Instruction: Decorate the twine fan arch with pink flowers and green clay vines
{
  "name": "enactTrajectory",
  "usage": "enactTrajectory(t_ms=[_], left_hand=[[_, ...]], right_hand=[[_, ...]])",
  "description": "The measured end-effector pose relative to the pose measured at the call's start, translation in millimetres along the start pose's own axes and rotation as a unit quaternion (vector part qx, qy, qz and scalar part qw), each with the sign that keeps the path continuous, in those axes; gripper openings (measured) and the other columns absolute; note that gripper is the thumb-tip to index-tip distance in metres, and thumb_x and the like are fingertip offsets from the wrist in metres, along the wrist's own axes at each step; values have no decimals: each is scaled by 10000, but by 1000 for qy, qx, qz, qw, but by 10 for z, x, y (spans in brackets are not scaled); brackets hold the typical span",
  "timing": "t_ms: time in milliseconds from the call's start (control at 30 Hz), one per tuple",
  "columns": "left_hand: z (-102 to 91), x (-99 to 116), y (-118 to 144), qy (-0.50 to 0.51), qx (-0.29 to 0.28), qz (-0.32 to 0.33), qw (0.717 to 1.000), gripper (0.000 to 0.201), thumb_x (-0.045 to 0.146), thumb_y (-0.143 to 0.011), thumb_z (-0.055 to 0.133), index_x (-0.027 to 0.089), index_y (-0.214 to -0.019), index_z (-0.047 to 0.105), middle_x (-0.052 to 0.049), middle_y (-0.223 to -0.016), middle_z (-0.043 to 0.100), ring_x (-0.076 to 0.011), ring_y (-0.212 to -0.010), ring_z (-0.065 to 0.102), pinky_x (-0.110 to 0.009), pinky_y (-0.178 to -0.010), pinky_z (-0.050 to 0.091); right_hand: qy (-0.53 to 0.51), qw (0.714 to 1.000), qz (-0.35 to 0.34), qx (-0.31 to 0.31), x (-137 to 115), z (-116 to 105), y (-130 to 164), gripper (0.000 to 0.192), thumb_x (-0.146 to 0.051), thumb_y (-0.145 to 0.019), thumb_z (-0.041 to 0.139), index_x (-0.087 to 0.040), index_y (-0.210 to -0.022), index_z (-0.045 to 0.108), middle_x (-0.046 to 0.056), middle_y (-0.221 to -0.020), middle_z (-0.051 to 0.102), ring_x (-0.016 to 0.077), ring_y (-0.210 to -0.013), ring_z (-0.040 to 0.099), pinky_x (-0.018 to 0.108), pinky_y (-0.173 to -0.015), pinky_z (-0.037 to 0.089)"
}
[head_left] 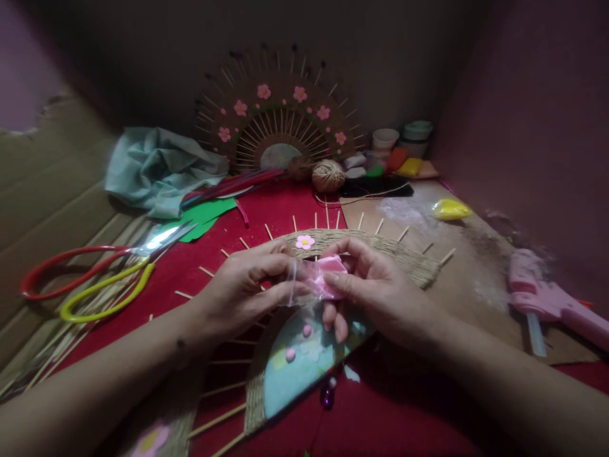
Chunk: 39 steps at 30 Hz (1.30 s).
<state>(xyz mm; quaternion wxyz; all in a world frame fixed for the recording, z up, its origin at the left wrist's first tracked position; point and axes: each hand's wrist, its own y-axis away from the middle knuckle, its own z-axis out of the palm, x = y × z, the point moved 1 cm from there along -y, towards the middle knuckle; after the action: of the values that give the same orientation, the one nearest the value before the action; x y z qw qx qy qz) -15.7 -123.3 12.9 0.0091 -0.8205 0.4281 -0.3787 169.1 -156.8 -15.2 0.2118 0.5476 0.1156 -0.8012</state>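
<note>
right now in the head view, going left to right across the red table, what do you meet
Scissors with red and yellow handles → left hand → pink clay in a clear wrapper, pinched by both hands → right hand → yellow clay packet → pink glue gun.

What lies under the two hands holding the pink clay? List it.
Under the left hand and right hand lies a woven jute fan with stick spokes and a pale blue centre. The hands cover its middle.
</note>
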Motion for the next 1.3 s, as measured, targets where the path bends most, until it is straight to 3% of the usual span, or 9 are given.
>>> enactTrajectory(t_ms=[167, 333, 433, 533, 633, 733, 867, 1100, 1300], left_hand=[[59, -61, 54, -84, 13, 63, 994, 73, 172, -854, 625, 173, -920, 657, -24, -895, 609, -118, -843, 596, -216, -734, 491], [122, -31, 62, -118, -2, 63, 991, 84, 196, -872, 581, 146, -825, 629, -41, -835, 566, -137, -765, 562, -250, -651, 485], [67, 42, 26, -44, -40, 35, 998, 77, 165, -851, 586, 160, -792, 635, -35, -824, 574, -137, -763, 570, -246, -649, 489], [-68, 74, -14, 142, -47, -70, 986, 105, 150, -809, 621, 167, -705, 626, -37, -835, 608, -146, -758, 609, -243, -629, 519], [-194, 34, -42, 313, 45, -158, 935, 129, 152, -783, 648, 155, -657, 624, -48, -866, 636, -142, -706, 627, -246, -582, 546], [-222, -40, -63, 393, 104, -214, 888, 71, 159, -793, 652, 144, -724, 661, -45, -835, 661, -111, -594, 618, -215, -485, 535], [-173, -102, -83, 440, 106, -249, 856, 103, 209, -786, 673, 128, -724, 664, -49, -734, 681, -124, -514, 614, -200, -375, 510], [-161, -94, -77, 428, 102, -303, 845, 63, 138, -725, 700, 124, -670, 672, -44, -631, 679, -99, -440, 586, -164, -335, 486], [-152, -48, -101, 450, 120, -288, 837, 144, 86, -687, 691, 169, -723, 578, 7, -607, 661, -96, -386, 561, -169, -294, 469]], right_hand=[[-1, 1000, 28, 7, 15, 11, -9, 303, -286, -796, 668, -236, -888, 384, -57, -513, 620, 96, -373, 560, 166, -373, 448], [13, 999, 30, 44, 26, 52, 3, 339, -263, -724, 733, -232, -864, 425, -81, -522, 584, 69, -380, 514, 140, -356, 404], [20, 997, 14, 72, -7, 71, 13, 346, -178, -661, 767, -218, -836, 471, -99, -555, 546, 34, -388, 481, 116, -361, 371], [7, 996, -19, 83, -58, 43, 9, 313, -188, -677, 750, -221, -844, 488, -97, -558, 536, 37, -387, 474, 121, -350, 355], [-7, 990, -53, 129, -110, -49, -3, 321, -224, -695, 735, -237, -884, 476, -90, -555, 541, 55, -379, 471, 128, -320, 316], [-17, 986, -63, 150, -146, -133, -12, 337, -249, -684, 734, -238, -887, 464, -64, -633, 588, 66, -389, 485, 145, -305, 310], [-9, 982, -72, 173, -188, -189, -26, 361, -268, -665, 735, -236, -902, 464, -66, -612, 573, 72, -394, 487, 151, -306, 314], [-11, 976, -84, 200, -263, -244, -52, 398, -215, -617, 758, -234, -875, 455, -74, -593, 553, 73, -411, 492, 162, -323, 334], [0, 975, -93, 203, -310, -248, -26, 382, -209, -630, 754, -236, -868, 457, -79, -594, 523, 71, -429, 481, 167, -332, 318]])
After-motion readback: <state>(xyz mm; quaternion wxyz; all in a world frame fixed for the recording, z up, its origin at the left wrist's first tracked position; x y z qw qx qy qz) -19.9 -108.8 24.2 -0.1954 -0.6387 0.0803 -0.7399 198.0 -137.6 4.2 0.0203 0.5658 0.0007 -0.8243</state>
